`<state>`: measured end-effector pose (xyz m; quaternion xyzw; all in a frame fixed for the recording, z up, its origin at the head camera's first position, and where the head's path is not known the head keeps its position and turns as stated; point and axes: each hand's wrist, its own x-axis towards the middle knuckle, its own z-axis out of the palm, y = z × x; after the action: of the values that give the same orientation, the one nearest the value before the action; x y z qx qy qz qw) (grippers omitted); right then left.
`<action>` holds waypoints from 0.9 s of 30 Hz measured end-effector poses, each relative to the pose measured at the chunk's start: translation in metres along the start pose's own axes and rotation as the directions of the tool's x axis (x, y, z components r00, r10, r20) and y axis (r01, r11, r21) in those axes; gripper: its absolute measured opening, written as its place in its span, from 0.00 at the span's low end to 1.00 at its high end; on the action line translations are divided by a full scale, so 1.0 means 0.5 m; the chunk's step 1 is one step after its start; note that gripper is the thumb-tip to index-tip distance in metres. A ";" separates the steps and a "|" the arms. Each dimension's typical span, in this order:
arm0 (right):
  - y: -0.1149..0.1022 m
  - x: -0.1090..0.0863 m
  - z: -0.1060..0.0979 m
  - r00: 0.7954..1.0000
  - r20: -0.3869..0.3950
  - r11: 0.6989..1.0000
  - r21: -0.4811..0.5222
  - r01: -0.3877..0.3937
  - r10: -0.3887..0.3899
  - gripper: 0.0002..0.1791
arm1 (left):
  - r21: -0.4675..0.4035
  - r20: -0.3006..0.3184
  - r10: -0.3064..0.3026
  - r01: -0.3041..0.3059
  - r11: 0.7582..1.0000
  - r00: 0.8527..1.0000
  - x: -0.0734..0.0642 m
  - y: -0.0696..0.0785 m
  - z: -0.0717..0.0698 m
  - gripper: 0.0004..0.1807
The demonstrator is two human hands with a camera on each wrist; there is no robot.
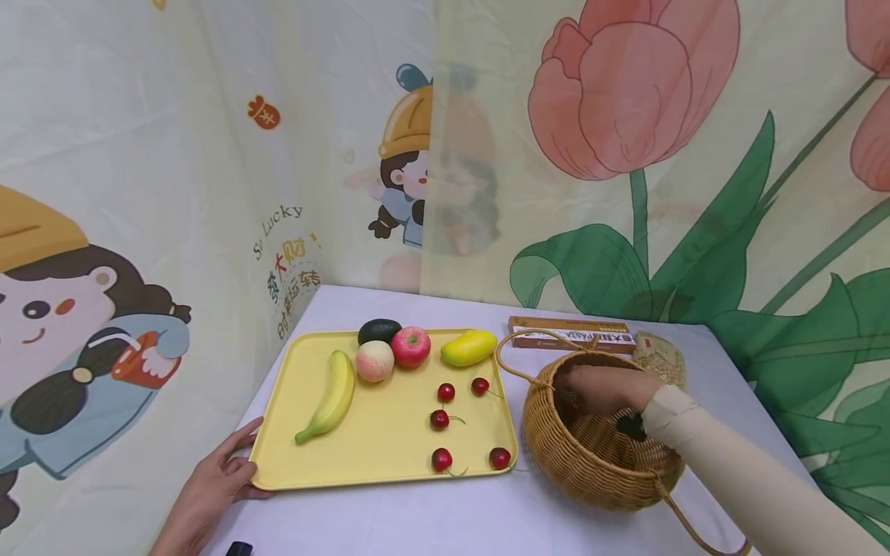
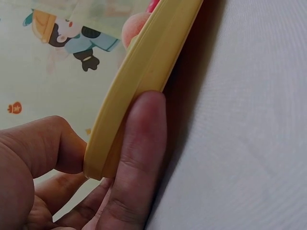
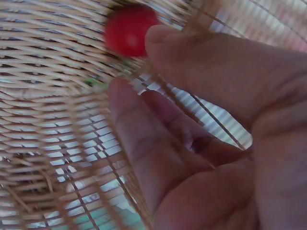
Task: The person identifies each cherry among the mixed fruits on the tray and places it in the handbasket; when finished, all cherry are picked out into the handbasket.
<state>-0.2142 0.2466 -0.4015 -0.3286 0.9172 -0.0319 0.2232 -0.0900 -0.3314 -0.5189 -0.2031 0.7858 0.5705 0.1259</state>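
The cherry (image 3: 128, 31) at the right hand (image 3: 204, 153) looks round, shiny red.

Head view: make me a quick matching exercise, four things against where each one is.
1. banana
2. left hand
3. right hand
4. pasta box

A. reaching inside the wicker basket
B. beyond the basket, on the table's far side
C. lying on the yellow tray
D. gripping the tray's near left corner

Pairs: 1-C, 2-D, 3-A, 4-B
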 end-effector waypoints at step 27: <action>-0.315 -0.080 0.047 0.868 -0.478 0.991 -0.095 0.099 -0.133 0.31 | -0.008 -0.033 0.014 -0.014 1.000 0.999 -0.003 0.001 0.001 0.44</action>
<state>-0.0841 0.1502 -0.3749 -0.3719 0.9230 -0.0952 -0.0264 -0.0891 -0.3305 -0.5182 -0.2077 0.7867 0.5713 0.1081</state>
